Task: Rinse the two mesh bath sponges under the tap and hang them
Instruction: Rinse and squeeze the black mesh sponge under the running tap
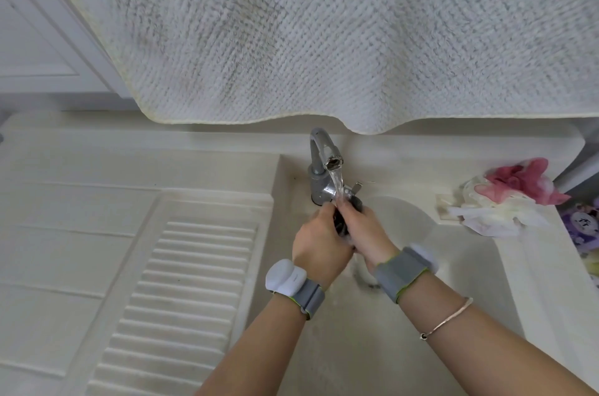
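Both hands were closed together under the curved grey metal tap (324,155), which stood at the back edge of the pale stone basin (479,266). The left hand (319,248) had its fingers curled around a dark mesh bath sponge (343,223), squeezing it from the left, and the right hand (364,233) clasped the same sponge from the right, fingers wrapped over its top. Only a small dark patch of the sponge showed between the two palms; the rest was hidden by the fingers. A stream of running water (338,183) fell from the spout straight onto the fingers and the sponge, just in front of the tap's base.

The pink and white mesh bath sponge (515,194) lay on the rim to the right of the tap, well apart from both hands and touched by neither.

To the left of the tap stretched the ribbed white washboard surface (181,292). Above and behind the tap hung a nubby white towel (324,32), its lower hem drooping close to the spout. Each wrist wore a grey strap.
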`<state>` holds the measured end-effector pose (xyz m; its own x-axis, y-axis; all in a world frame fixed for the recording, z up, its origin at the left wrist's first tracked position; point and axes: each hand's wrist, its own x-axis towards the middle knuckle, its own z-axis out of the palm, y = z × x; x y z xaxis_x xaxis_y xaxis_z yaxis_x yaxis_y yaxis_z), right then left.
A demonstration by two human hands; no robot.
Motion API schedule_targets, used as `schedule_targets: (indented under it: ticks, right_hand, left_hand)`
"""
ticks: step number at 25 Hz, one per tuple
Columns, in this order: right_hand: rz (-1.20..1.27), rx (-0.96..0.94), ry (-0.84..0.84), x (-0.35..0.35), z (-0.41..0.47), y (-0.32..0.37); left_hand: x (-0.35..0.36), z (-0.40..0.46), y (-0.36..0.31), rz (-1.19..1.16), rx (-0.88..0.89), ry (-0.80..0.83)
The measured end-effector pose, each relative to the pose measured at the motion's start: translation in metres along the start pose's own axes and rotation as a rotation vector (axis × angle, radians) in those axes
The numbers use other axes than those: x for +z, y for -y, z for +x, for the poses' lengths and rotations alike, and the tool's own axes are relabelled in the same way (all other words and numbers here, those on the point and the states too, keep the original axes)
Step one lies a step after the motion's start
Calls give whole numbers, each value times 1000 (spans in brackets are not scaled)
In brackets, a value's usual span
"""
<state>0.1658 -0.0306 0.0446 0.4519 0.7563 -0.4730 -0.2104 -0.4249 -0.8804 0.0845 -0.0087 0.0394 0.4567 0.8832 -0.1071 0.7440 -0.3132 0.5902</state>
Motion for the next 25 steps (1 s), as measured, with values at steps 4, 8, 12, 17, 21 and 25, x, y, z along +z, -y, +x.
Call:
schedule_targets:
  ticks: [4,8,12,17,21,25]
  right_hand:
    - [128,270,233,-13,-2,-3]
    - [418,366,280,-16,0,-4]
    - [562,289,192,-17,9,-5]
    - [661,259,198,-12,7,-5]
    - [482,141,152,-8,4,-12]
    - [277,-59,190,-16,1,-6]
  left_hand:
    - [-3,4,18,-37,45,-115]
    - [1,0,29,85,425,-51]
    - [-10,-9,23,-367,320,182]
    - [-7,-9,22,-828,-127,-21]
    - [-6,-1,25,-1081,-215,259]
    - [-7,2,27,-846,-147,137]
